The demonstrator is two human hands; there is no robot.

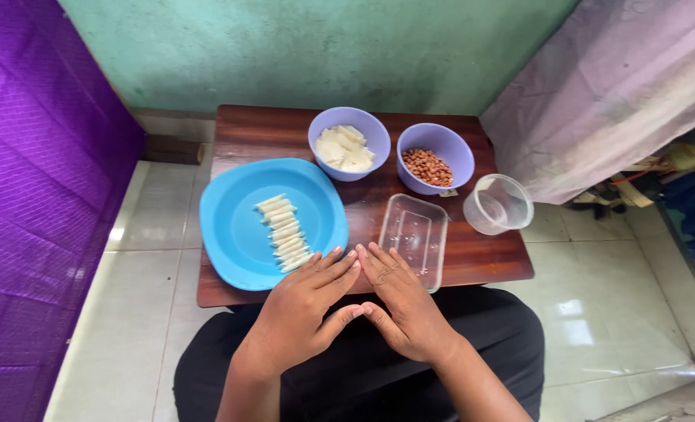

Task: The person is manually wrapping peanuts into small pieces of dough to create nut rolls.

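My left hand (304,309) and my right hand (402,301) lie flat side by side at the near edge of a small dark wooden table (480,262), fingers stretched out, thumbs touching, nothing held. Just beyond my left fingertips sits a blue plate (234,227) with a row of several thin white rolled pieces (285,232). Beside my right fingertips lies a clear rectangular plastic container (414,237).
At the back stand a purple bowl of white flat pieces (348,143) and a purple bowl of brown peanuts (435,159). A clear round tub (498,204) stands at the right edge. Purple cloth hangs left, a grey curtain right, a green wall behind, pale floor tiles around.
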